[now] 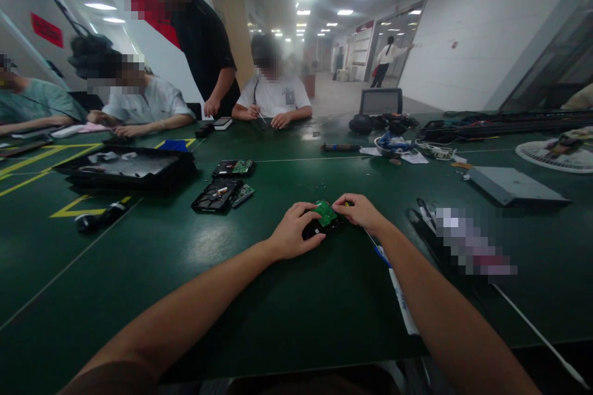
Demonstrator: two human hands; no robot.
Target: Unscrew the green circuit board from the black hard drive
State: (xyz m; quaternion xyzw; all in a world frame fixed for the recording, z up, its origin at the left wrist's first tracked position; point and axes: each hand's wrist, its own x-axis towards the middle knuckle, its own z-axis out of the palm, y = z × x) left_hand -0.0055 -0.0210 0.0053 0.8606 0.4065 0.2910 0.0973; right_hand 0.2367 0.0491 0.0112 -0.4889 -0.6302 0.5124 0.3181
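Note:
A black hard disk drive (330,226) with a green circuit board (326,213) facing up lies on the table before me. My left hand (296,229) wraps round its left side, thumb at the near edge and fingers on the board. At the board's right edge, my right hand (356,211) is closed in a pinch. A small yellow bit shows by those fingers, but what they hold is mostly hidden. Under my right forearm lies a white and blue strip-like packet (402,299), with a thin pale rod or cable near my wrist.
Further left lie an opened drive (217,195), a loose circuit board (243,195) and another drive (234,168). Stacked black trays (127,166) stand beyond. A screwdriver-like tool (340,147), a grey box (516,185) and a white fan grille (556,157) lie rightward. Several people work across the table.

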